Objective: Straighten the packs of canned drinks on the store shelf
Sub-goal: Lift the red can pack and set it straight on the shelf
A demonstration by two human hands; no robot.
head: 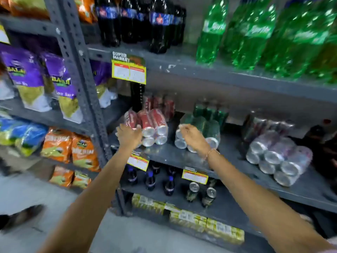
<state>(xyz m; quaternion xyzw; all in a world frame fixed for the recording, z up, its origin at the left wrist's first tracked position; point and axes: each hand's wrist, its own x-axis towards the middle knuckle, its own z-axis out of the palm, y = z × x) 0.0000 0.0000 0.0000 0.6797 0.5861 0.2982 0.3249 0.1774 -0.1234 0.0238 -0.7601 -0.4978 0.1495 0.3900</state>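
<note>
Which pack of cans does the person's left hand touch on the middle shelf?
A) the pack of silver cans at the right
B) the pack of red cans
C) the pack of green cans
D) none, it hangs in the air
B: the left hand lies against the front left end of the pack of red cans, while the right hand is at the pack of green cans.

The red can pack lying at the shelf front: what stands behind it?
Behind the red can pack, more red cans stand upright. The left hand covers the pack's left end; anything deeper is dark and unclear.
</note>
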